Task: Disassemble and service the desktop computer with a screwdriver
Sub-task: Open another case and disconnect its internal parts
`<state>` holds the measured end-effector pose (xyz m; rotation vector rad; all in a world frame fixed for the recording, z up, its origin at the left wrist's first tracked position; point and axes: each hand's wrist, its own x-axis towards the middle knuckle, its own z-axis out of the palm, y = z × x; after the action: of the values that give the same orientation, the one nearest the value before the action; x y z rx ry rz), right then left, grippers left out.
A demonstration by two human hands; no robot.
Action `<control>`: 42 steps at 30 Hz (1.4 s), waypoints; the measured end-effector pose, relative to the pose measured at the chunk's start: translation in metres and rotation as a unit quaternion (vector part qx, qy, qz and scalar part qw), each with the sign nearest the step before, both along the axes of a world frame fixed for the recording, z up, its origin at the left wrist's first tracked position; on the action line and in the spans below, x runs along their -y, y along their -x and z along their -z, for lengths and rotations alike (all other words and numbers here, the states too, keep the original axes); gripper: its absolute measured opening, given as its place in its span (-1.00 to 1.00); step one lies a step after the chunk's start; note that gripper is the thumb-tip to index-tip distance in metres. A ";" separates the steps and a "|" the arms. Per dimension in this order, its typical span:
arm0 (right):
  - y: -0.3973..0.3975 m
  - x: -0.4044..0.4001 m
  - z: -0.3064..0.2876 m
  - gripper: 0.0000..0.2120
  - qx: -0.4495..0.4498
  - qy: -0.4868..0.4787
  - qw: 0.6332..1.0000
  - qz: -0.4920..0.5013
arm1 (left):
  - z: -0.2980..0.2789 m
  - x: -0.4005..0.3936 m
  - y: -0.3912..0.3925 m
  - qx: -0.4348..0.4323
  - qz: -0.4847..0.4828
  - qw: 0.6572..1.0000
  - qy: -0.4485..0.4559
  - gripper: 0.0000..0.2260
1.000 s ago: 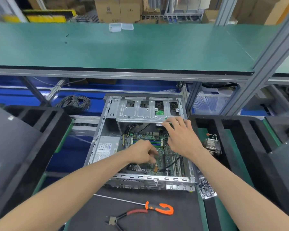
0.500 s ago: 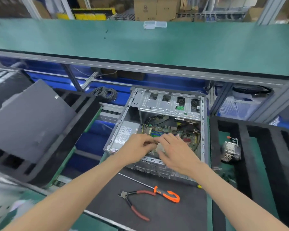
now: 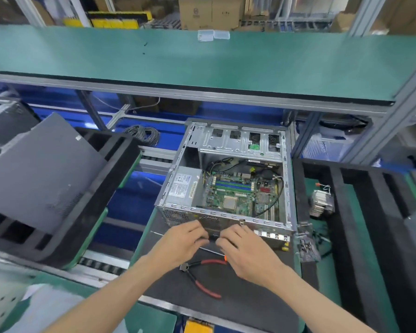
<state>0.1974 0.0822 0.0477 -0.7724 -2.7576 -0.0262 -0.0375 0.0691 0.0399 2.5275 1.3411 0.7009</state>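
The open desktop case (image 3: 226, 145) lies on a black mat, with its motherboard (image 3: 235, 193) and power supply (image 3: 181, 186) exposed. Just in front of the case's near wall, my left hand (image 3: 183, 243) and my right hand (image 3: 245, 253) meet fingertip to fingertip. Together they pinch a small dark part (image 3: 213, 236), which is too small to identify. The screwdriver (image 3: 225, 257) lies on the mat under my right hand, so only an orange bit of handle and the thin shaft show. Red-handled pliers (image 3: 202, 282) lie beside it.
A heatsink (image 3: 321, 203) sits in the black foam tray on the right, near a bag of small parts (image 3: 306, 246). A grey side panel (image 3: 41, 174) leans on the foam tray at left. A cable coil (image 3: 142, 134) lies behind it. A green shelf (image 3: 202, 66) overhangs the bench.
Both hands have come out of the case interior and drawn toward me, meeting in front of its near wall. They now pinch a small dark part between them.
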 end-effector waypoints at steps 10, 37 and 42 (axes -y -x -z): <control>0.016 0.028 0.049 -0.63 0.132 0.191 0.959 0.163 | 0.067 -0.003 0.002 -0.193 -0.091 0.961 0.175 -0.77; -0.002 0.004 -0.071 -0.74 0.026 0.150 0.972 0.178 | -0.058 -0.002 0.001 0.050 -0.106 0.992 -0.036 -0.93; -0.007 -0.021 -0.092 -0.72 -0.001 0.136 0.970 0.204 | -0.083 -0.032 -0.002 0.039 -0.096 0.994 -0.046 -0.95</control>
<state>0.2040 0.1031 0.1400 -1.3976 -2.5805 0.2741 -0.0352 0.1015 0.1233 2.4332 1.5715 0.9101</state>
